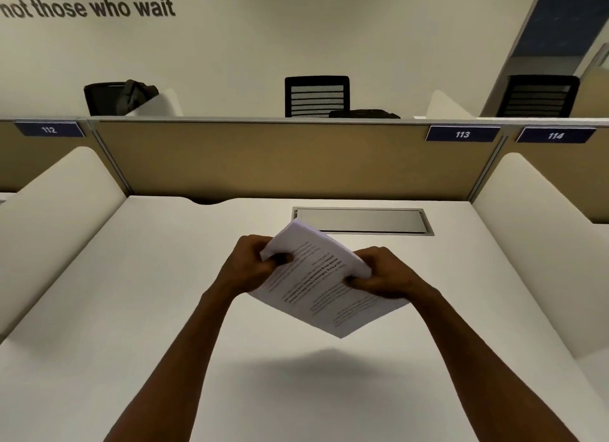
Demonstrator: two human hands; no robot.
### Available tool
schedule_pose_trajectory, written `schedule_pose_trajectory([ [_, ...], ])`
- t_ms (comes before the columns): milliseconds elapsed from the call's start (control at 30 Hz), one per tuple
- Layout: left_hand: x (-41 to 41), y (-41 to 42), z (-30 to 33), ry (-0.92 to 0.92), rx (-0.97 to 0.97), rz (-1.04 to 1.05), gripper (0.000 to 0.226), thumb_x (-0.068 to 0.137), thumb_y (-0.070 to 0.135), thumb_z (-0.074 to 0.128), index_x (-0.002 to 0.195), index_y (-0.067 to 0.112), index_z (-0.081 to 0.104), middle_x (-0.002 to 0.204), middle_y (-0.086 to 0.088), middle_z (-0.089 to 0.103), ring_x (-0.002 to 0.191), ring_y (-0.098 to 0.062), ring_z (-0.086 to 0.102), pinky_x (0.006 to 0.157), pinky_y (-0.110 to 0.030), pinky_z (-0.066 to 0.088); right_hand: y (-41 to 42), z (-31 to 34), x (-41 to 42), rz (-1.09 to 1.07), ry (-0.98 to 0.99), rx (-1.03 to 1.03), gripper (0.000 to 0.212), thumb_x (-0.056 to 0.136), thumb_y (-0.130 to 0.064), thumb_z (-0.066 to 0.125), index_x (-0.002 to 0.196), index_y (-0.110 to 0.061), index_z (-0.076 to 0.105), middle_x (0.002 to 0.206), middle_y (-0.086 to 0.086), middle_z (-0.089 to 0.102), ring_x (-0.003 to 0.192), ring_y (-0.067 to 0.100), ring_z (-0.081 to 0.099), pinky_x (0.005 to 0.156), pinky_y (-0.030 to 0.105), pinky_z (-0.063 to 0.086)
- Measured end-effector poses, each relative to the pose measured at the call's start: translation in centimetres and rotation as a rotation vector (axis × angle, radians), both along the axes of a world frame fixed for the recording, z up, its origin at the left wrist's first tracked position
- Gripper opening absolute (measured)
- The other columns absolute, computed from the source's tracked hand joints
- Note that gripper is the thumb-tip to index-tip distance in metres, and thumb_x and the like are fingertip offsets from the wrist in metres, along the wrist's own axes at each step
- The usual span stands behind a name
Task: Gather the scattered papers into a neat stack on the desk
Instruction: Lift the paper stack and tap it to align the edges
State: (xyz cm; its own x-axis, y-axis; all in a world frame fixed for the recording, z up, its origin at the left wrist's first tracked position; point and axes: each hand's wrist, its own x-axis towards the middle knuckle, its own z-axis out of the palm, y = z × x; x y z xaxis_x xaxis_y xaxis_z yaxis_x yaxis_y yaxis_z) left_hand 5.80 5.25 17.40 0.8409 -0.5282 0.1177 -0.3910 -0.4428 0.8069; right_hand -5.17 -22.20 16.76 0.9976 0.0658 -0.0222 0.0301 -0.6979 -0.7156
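Note:
A stack of white printed papers (316, 290) hangs in the air above the white desk (131, 310), turned diagonally, with one corner pointing down. Its shadow lies on the desk below it. My left hand (250, 263) grips the stack's upper left edge, with the fingers curled around it. My right hand (382, 273) holds the right edge. The sheets look gathered together and slightly bent near the top. No loose sheets show on the desk.
A grey cable-tray lid (362, 221) is set into the desk behind the papers. A tan partition (263, 158) closes the back, and white side dividers (66, 194) (534, 217) flank the desk. Black chairs (316, 95) stand beyond the partition.

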Motion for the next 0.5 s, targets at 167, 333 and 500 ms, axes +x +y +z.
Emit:
schedule_pose_trajectory([
  [167,-0.4,3.1,-2.9,0.189,-0.224,0.121,0.019,0.081,0.043,0.071,0.085,0.025,0.078,0.081,0.009,0.078,0.07,-0.004,0.072,0.061,-0.018,0.051,-5.9,-0.2,-2.6,0.054,0.245,0.427,0.043,0.079,-0.028,0.081,0.119,-0.021,0.068,0.112,0.003,0.073,0.106,0.021,0.069,0.089,0.039,0.058],
  [333,-1.3,4.1,-6.4,0.427,-0.435,0.18,0.024,0.079,0.038,0.075,0.094,0.02,0.081,0.098,-0.004,0.079,0.084,-0.017,0.075,0.071,-0.031,0.057,-4.6,-4.8,-3.8,-0.025,0.208,0.864,0.05,0.077,-0.002,0.075,0.124,-0.011,0.064,0.126,0.018,0.067,0.118,0.032,0.064,0.092,0.041,0.056],
  [500,-2.2,3.5,-9.2,0.509,-0.468,0.206,0.012,0.088,0.027,0.074,0.095,0.019,0.08,0.099,-0.005,0.079,0.085,-0.018,0.075,0.069,-0.028,0.06,-0.3,-7.9,-2.7,-0.362,0.081,0.947,0.036,0.07,-0.006,0.083,0.104,-0.016,0.075,0.108,0.015,0.074,0.103,0.036,0.07,0.077,0.039,0.06],
])
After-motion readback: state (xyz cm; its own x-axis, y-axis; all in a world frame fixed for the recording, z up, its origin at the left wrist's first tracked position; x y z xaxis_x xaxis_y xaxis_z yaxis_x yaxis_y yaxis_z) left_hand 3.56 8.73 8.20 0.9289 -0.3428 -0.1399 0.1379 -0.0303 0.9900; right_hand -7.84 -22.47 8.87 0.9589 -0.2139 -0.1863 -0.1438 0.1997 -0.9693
